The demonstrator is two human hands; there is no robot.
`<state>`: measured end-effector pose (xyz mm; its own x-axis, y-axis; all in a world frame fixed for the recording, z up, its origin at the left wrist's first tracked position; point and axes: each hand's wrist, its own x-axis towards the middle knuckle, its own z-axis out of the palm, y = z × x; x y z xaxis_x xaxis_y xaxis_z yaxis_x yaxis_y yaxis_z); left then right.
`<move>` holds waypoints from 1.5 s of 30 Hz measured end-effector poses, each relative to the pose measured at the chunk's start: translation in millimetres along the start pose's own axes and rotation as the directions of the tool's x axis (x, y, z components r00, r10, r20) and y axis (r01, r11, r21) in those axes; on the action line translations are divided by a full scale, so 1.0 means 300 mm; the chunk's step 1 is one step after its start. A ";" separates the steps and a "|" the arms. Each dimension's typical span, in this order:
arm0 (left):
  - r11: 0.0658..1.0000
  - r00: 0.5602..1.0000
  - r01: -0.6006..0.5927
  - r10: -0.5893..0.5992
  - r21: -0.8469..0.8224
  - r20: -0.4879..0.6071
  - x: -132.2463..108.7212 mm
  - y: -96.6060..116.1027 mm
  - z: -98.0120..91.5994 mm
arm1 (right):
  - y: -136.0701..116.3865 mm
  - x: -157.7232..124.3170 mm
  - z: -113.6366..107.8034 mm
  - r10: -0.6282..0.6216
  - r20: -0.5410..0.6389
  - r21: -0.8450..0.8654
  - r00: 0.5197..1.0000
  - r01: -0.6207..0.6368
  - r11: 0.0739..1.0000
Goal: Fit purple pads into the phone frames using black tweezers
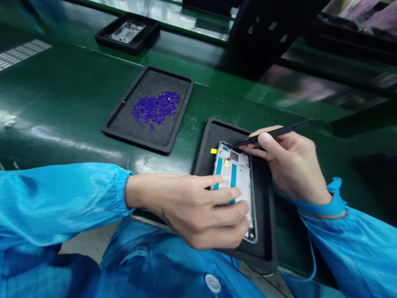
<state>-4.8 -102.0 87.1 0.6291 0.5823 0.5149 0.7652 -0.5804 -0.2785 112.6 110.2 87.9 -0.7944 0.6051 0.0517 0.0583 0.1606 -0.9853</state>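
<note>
A silver phone frame [243,178] with teal strips lies in a black tray [266,207] close to my body. My left hand [201,207] rests over its lower part, fingers apart and fingertips on the frame's surface. Black tweezers [279,130] are pinched in my right hand [288,161], their tip at the frame's top edge. A yellow tab [214,151] sticks out at the frame's upper left. Further left, a second black tray [141,140] holds a spread of small purple pieces [156,108].
Behind, on a ledge, another black tray [133,46] holds a similar silver frame [127,32]. A white grid sheet [23,53] lies on the green table [62,103] at the far left. Dark shelving [263,37] stands at the back right.
</note>
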 end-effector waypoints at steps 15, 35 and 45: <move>0.977 0.976 0.166 -0.143 0.134 -0.166 0.014 -0.010 0.011 | 0.014 -0.025 0.017 -0.176 -0.020 -0.155 0.984 0.170 0.973; 0.980 0.973 0.171 -0.152 0.103 -0.172 0.016 -0.001 0.007 | 0.004 -0.042 0.009 -0.318 0.061 -0.476 0.946 0.308 0.824; 0.980 0.978 0.170 -0.155 0.102 -0.142 0.011 0.011 0.009 | 0.008 -0.053 0.002 -0.451 0.197 -0.640 0.871 0.463 0.613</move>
<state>0.1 -100.4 85.7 0.4773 0.5780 0.6619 0.8709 -0.4118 -0.2684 125.0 100.4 84.8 -0.8372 0.3005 0.4571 0.0553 0.8778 -0.4758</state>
